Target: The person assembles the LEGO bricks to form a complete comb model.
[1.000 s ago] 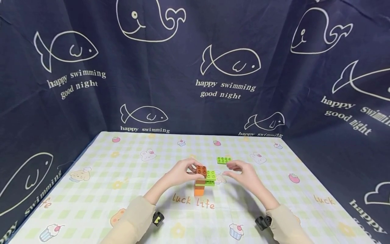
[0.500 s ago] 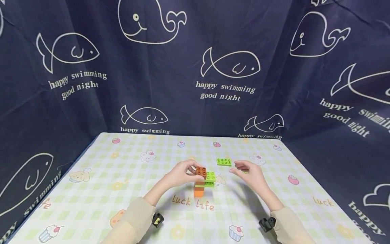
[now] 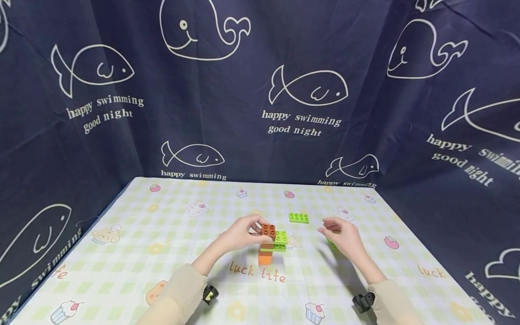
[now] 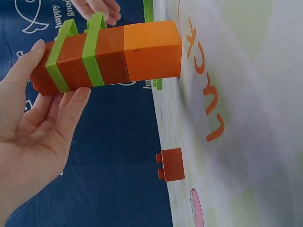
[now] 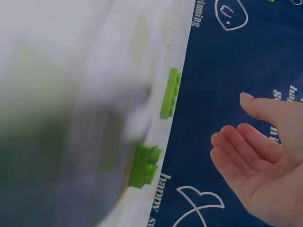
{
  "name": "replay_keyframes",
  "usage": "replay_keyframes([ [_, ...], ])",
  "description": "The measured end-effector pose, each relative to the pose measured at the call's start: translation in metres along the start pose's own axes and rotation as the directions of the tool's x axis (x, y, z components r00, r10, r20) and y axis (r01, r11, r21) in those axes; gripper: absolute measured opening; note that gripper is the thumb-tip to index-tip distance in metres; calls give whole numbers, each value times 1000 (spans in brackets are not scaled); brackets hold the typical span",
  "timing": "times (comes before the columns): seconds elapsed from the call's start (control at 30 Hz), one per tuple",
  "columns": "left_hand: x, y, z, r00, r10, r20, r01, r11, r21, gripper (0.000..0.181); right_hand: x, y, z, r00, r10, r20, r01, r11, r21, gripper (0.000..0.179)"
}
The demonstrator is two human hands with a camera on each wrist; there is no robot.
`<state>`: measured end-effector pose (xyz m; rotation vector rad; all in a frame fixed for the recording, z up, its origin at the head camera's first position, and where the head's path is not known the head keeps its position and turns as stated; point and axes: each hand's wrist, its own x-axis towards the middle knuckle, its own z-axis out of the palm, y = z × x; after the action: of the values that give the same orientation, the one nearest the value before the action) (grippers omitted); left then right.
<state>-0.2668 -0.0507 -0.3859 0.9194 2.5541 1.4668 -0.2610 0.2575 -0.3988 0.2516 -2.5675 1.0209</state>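
Observation:
A tower of toy building bricks (image 3: 265, 257) rises near the table's middle, an orange brick at its base. Above that, brown bricks alternate with thin lime-green bricks (image 4: 93, 52) that jut out to one side. My left hand (image 3: 242, 232) pinches the top brown brick (image 4: 43, 71) between thumb and fingers. To the right of the tower, my right hand (image 3: 342, 235) hovers with loosely bent fingers and holds nothing. Partly hidden beneath it lies a small green brick (image 5: 140, 166). Farther back is a flat lime-green brick (image 3: 298, 218) with two rows of studs.
A loose brown brick (image 4: 172, 164) lies on the tablecloth on the left hand's side; in the head view I cannot see it. The checked tablecloth (image 3: 134, 275) covers the table. Dark blue fish-print curtains (image 3: 243, 99) enclose its back and sides.
My right hand has drawn away from the tower and the flat green brick, moving right and slightly nearer, over the small green brick. My left hand keeps its hold on the tower's top.

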Motion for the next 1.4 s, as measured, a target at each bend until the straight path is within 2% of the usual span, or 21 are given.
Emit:
replay_keyframes([
  [0.2, 1, 0, 0, 1000, 5, 2, -5, 1000, 1, 32, -1, 7, -4, 1000, 8, 10, -8, 999, -37, 30],
  [0.4, 0, 0, 1, 1000, 6, 0, -6, 1000, 3, 33, -2, 17, -7, 998, 58, 25, -55, 993, -108, 33],
  [0.73, 0, -3, 1, 1000, -1, -4, 1, 1000, 12, 35, -5, 28, -9, 993, 98, 67, -89, 987, -131, 39],
  [1.07, 0, -4, 1, 1000, 5, -7, -5, 1000, 13, 33, -5, 30, -11, 985, 134, 107, -113, 975, -189, 46],
  [1.2, 0, -4, 1, 1000, 6, -9, -6, 1000, 5, 33, -5, 29, -11, 975, 168, 145, -134, 966, -221, 53],
  [1.4, -1, -3, 1, 1000, 9, -8, -9, 1000, -10, 32, -5, 30, -10, 947, 253, 201, -191, 940, -281, 62],
])
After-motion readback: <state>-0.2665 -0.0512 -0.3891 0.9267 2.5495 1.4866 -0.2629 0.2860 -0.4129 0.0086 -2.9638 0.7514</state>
